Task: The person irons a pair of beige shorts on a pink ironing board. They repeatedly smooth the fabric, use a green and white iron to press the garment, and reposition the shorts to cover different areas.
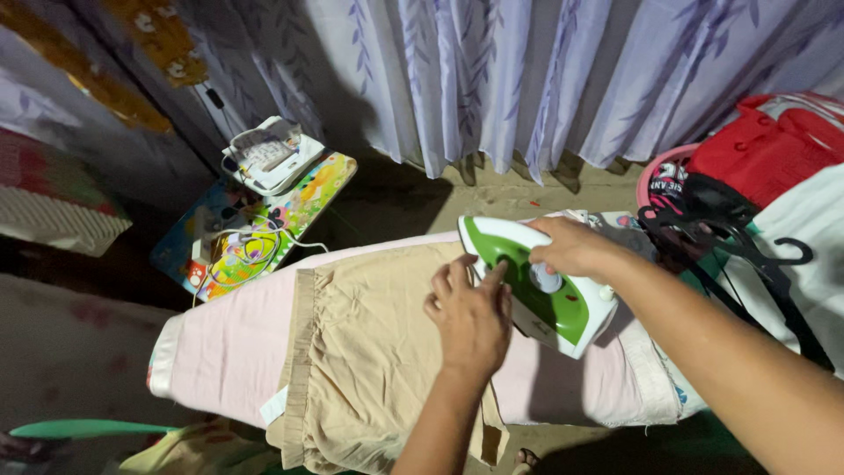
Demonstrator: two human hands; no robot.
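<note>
Two hands work mid-board: right hand (571,248) clamped on the green-and-white iron (536,286), left hand (470,312) spread flat, holding nothing, on beige shorts (369,352). Most of the cloth toward the ironing board (220,343)'s near edge looks unpressed.

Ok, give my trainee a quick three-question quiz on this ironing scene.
1. True or false: the right hand holds the green and white iron.
2. What lies under the left hand? A) beige garment B) red bag C) hanger
3. What colour is the ironing board cover?

Key: 1 true; 2 A, the beige garment; 3 pink.
</note>
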